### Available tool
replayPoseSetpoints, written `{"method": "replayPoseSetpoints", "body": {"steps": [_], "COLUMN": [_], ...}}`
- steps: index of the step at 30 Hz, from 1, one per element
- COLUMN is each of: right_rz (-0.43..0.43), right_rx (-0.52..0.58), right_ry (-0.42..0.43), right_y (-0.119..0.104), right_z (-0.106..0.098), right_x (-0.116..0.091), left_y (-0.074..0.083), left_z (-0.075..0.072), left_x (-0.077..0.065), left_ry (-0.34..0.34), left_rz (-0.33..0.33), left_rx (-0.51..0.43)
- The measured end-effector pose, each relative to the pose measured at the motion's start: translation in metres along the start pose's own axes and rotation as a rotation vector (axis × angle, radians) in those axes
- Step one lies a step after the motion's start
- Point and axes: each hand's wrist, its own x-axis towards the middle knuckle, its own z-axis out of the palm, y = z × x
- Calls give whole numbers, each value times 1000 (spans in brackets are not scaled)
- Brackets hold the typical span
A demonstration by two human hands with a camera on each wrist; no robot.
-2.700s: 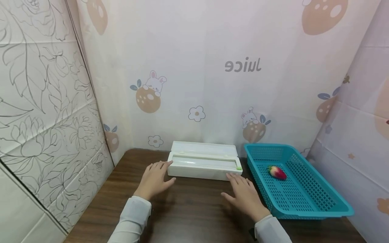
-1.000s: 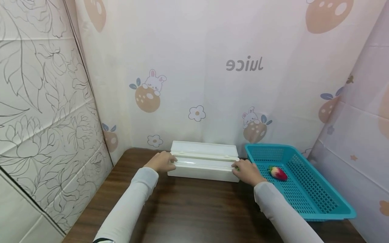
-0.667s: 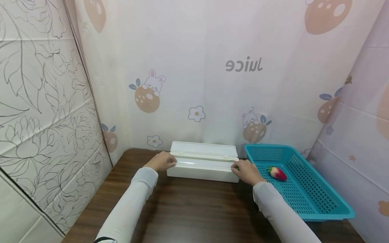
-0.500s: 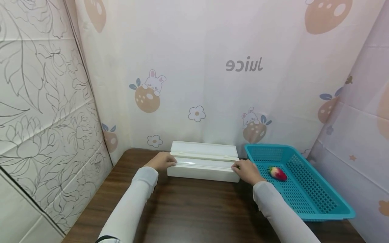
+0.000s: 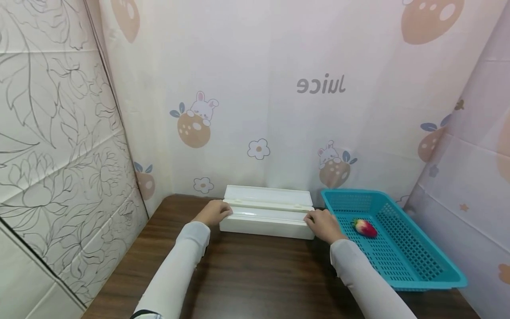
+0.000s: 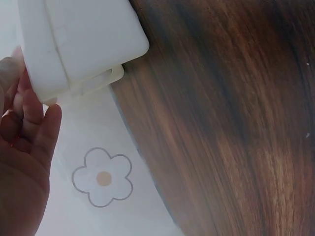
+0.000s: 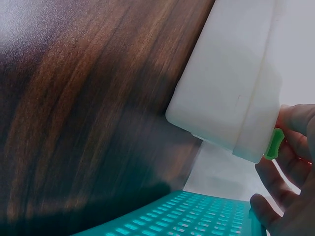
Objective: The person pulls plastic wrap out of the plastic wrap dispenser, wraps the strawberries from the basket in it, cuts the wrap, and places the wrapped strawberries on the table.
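White box (image 5: 267, 219) long axis runs 9-to-3 on the surface (image 5: 247, 274). Left hand (image 5: 211, 213) grips its 9 o'clock end, right hand (image 5: 323, 223) grips the 3 o'clock end. Both equally close.

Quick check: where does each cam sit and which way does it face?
Head: on the person's head, looking forward and down at the white box, teal basket, both sleeves and hands.
Left wrist: by the left hand, facing the box's left end.
Right wrist: by the right hand, facing the box's right end and green tab.
Shared: all three show the box and brown table.
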Motion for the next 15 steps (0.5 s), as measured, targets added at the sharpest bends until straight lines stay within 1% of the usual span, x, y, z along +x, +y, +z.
{"method": "replayPoseSetpoints", "body": {"steps": [3,5,10,15], "right_rz": [13,11,-13,-39], "right_rx": [-11,-14,7,63], "right_ry": [-6,-10,0,7], "right_y": [-1,-1,0,1], "right_z": [0,1,-1,-6], "right_x": [0,0,-2,-4], "left_y": [0,-1,0,1], "left_z": [3,5,4,5], "left_x": [2,2,0,-1], "left_ry": [7,15,42,85], "left_rz": [-2,-3,-2,30], "left_rx": [41,41,-10,10]}}
